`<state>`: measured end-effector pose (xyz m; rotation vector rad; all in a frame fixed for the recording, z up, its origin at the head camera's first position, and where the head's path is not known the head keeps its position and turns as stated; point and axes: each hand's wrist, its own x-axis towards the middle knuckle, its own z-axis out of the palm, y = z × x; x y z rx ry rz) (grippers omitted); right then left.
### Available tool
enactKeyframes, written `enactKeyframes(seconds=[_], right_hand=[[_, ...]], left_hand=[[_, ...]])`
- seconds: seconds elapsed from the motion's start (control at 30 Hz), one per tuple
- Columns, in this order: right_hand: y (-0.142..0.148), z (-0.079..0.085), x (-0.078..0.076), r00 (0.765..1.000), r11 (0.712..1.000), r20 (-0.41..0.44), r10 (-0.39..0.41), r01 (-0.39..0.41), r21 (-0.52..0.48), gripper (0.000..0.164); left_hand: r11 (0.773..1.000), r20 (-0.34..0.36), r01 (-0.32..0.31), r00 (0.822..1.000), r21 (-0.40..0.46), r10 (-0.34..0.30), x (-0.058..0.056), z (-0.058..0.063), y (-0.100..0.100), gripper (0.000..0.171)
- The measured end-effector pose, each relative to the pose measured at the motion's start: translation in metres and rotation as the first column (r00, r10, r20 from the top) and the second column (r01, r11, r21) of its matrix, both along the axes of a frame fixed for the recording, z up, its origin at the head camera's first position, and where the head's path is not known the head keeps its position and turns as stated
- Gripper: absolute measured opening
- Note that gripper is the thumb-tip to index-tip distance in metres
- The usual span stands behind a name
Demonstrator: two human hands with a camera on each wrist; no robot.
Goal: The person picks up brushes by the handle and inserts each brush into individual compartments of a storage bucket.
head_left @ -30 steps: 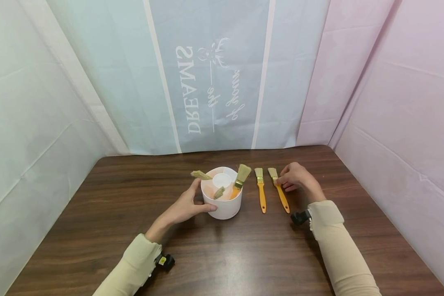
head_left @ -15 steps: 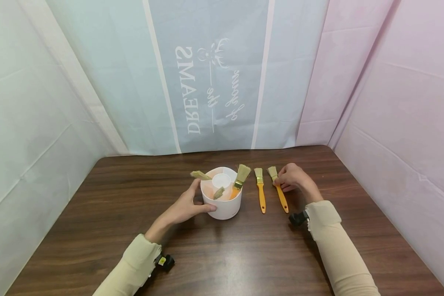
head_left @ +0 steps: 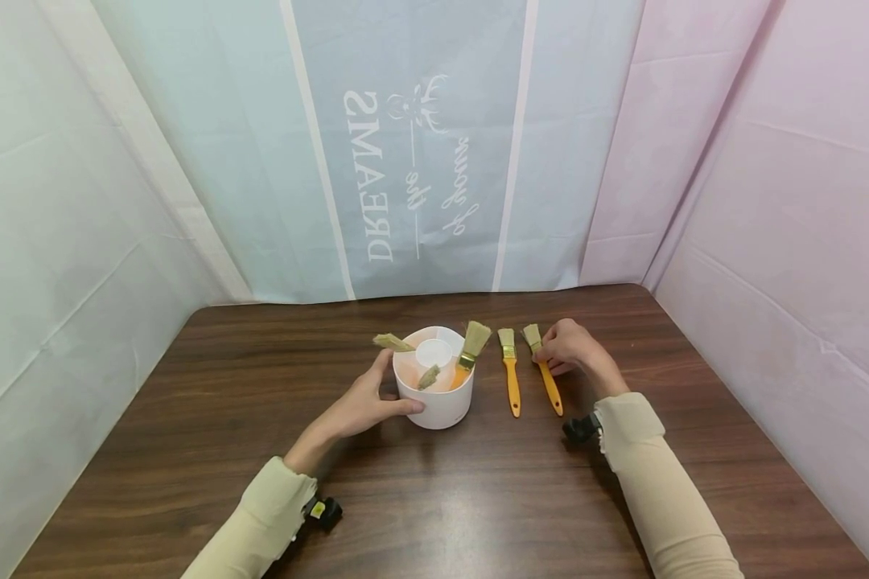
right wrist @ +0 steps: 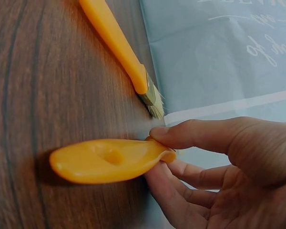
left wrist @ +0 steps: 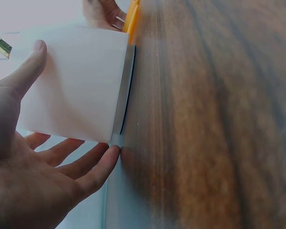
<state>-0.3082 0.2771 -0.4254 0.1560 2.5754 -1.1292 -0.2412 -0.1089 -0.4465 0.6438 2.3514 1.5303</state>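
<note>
My left hand [head_left: 358, 404] holds the side of a round white divided container [head_left: 449, 410], thumb on its near wall and fingers round the left side, as the left wrist view also shows. Bristled brush ends stick out of the container: one paintbrush [head_left: 474, 344] at the right, another brush [head_left: 393, 343] at the left, and a third brush [head_left: 430, 377] at the front. My right hand [head_left: 572, 346] pinches a yellow-handled paintbrush [head_left: 550, 390] near its metal band, thumb against fingers. In the right wrist view, the handle [right wrist: 90, 162] points away from the fingertips.
Between the container and my right hand lies one more yellow-handled paintbrush [head_left: 512, 378], bristles toward the back. Everything stands on a dark wooden table [head_left: 434, 498]. A pale blue printed cloth [head_left: 434, 161] hangs behind its back edge, with whitish cloth at both sides.
The right hand and the paintbrush it pinches have shifted slightly left and toward the back. The left hand and the container have not visibly moved.
</note>
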Motion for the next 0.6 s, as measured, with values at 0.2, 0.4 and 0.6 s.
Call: enactKeyframes(seconds=[0.2,0.4,0.6], right_hand=[[0.008,0.000,-0.003,1.000,0.997,0.012,0.020,-0.019,-0.080,0.026],[0.012,0.007,-0.004,0.999,0.984,0.030,0.012,-0.007,-0.176,0.039],[0.009,0.016,-0.003,0.999,0.970,0.001,0.042,-0.041,-0.241,0.047]], left_hand=[[1.000,0.014,0.003,1.000,-0.006,-0.003,0.000,0.002,-0.001,0.101],[1.000,0.022,0.015,1.000,-0.005,-0.015,0.000,0.004,-0.002,0.103],[0.999,0.006,0.005,1.000,-0.050,-0.005,0.000,0.007,-0.006,0.103]])
